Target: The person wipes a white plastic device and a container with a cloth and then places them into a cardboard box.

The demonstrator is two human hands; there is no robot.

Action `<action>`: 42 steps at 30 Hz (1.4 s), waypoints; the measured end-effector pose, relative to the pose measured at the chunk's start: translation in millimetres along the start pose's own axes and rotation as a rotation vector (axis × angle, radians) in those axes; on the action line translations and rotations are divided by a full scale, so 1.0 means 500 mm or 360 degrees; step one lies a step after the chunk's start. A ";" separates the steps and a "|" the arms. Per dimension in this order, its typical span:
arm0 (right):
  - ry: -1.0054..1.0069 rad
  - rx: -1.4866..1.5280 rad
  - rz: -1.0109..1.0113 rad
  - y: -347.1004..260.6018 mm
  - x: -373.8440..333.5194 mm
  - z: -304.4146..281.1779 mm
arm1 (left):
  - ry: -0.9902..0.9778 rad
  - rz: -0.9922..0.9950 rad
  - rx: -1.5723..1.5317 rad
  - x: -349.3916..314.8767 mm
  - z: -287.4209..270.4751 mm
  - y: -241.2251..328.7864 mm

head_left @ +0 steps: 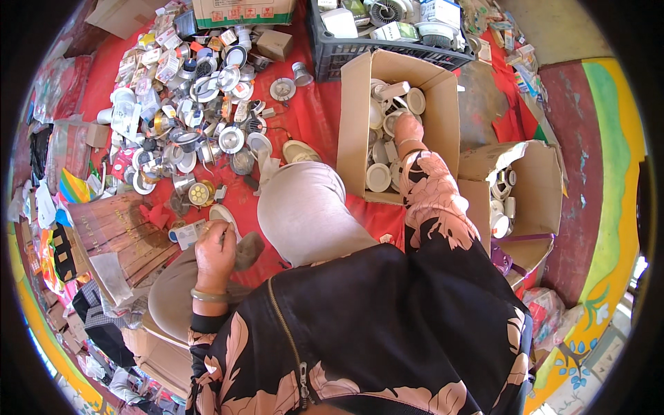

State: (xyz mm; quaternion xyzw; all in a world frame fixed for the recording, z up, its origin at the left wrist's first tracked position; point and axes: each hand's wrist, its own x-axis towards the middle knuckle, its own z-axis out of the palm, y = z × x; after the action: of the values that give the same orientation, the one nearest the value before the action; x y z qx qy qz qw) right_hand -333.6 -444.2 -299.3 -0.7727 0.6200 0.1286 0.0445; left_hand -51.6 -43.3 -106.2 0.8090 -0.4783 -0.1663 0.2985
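Observation:
My right hand (409, 128) reaches into an open cardboard box (354, 104) in front of me. Its fingers are closed at the rim of a round white downlight (391, 123), partly hidden by the hand. Several more white downlights (378, 177) lie around it in the box. My left hand (215, 254) is held above my bent left leg, its fingers curled together. Something small and dark shows at its fingertips, too small to name. Just beyond that hand are the pale toe of a shoe (224, 217) and a small printed carton (188, 235).
A large heap of downlights and small cartons (200, 104) covers the red cloth (304, 111) at the far left. A black plastic crate (332, 54) of lamps stands beyond the box. At right is a second cardboard box (536, 187) with white lamps. A wood-patterned carton (117, 232) stands left.

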 end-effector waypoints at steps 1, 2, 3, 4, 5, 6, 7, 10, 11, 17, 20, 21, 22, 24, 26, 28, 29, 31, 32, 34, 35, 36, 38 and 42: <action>-0.0078 -0.0037 -0.0031 -0.001 -0.001 -0.018 | 0.0004 0.0016 0.0005 0.002 0.000 0.000; 0.0010 -0.0004 0.0003 -0.001 0.004 -0.018 | 0.0008 0.0033 0.0009 0.003 0.000 0.002; -0.0031 -0.0040 0.0008 -0.001 0.006 -0.027 | 0.0012 0.0049 0.0013 0.005 0.001 0.003; -0.0073 -0.0074 0.0008 -0.004 0.009 -0.043 | 0.0015 0.0052 0.0021 0.005 0.001 0.004; -0.0114 -0.0109 0.0008 -0.007 0.014 -0.055 | 0.0018 0.0054 0.0028 0.005 0.001 0.004; -0.0157 -0.0161 -0.0047 -0.010 0.022 -0.058 | 0.0021 0.0057 0.0035 0.006 0.002 0.004; -0.0152 -0.0150 -0.0047 -0.016 0.033 -0.058 | 0.0012 0.0047 0.0022 0.007 0.002 0.004; -0.0154 -0.0152 -0.0043 -0.039 0.054 -0.059 | -0.0013 0.0020 0.0014 0.007 0.003 0.003; -0.0103 -0.0140 0.0012 -0.046 0.067 -0.048 | -0.0016 0.0004 0.0032 0.006 0.001 0.006; 0.0128 -0.0181 0.0179 -0.097 0.081 -0.012 | -0.0008 -0.0066 -0.0006 0.008 0.002 0.000; -0.0071 0.0303 0.0312 -0.083 0.065 0.008 | -0.0024 -0.0109 -0.0033 0.009 0.001 0.001; -0.0053 0.0357 0.0269 -0.074 0.063 0.026 | -0.0028 -0.0130 -0.0051 0.008 0.001 0.002; 0.0030 0.0589 0.0596 -0.067 0.073 0.046 | -0.0036 -0.0103 -0.0066 0.011 0.002 0.002; 0.0168 0.1001 0.0681 -0.037 0.090 0.080 | -0.0023 -0.0074 -0.0084 0.008 -0.001 0.001; 0.0108 0.1213 0.0675 0.001 0.106 0.093 | -0.0040 -0.0118 -0.0091 0.005 0.000 -0.004; -0.0252 0.1739 0.0564 0.020 0.090 0.068 | -0.0054 -0.0137 -0.0081 0.005 0.001 -0.007; -0.0440 0.1993 0.0502 0.028 0.080 0.048 | -0.0063 -0.0136 -0.0070 0.006 -0.001 -0.002; -0.0104 0.1098 0.0290 0.088 0.147 0.154 | -0.0095 -0.0128 -0.0085 0.014 -0.002 0.004; -0.0119 0.0877 0.0196 0.069 0.140 0.129 | -0.0082 -0.0151 -0.0079 0.009 0.000 0.003; 0.0026 0.0426 0.0196 0.009 0.089 0.055 | -0.0073 -0.0151 -0.0060 0.012 0.000 0.008; 0.0012 0.0353 0.0242 -0.017 0.067 0.022 | -0.0067 -0.0137 -0.0053 0.015 -0.001 0.011; 0.0000 0.0279 0.0281 -0.042 0.052 -0.010 | -0.0055 -0.0126 -0.0046 0.015 -0.002 0.013; 0.0048 0.0113 0.0332 -0.039 0.069 0.017 | -0.0086 -0.0128 -0.0064 0.019 -0.003 0.015; -0.0229 -0.0468 0.0171 -0.080 0.132 0.038 | -0.0058 -0.0166 -0.0093 0.011 0.000 0.006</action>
State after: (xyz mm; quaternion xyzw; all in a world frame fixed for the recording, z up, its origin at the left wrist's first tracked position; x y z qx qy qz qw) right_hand -284.3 -493.0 -338.2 -0.7254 0.6301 0.2751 -0.0317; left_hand -50.8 -49.3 -104.4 0.8206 -0.4358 -0.2101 0.3043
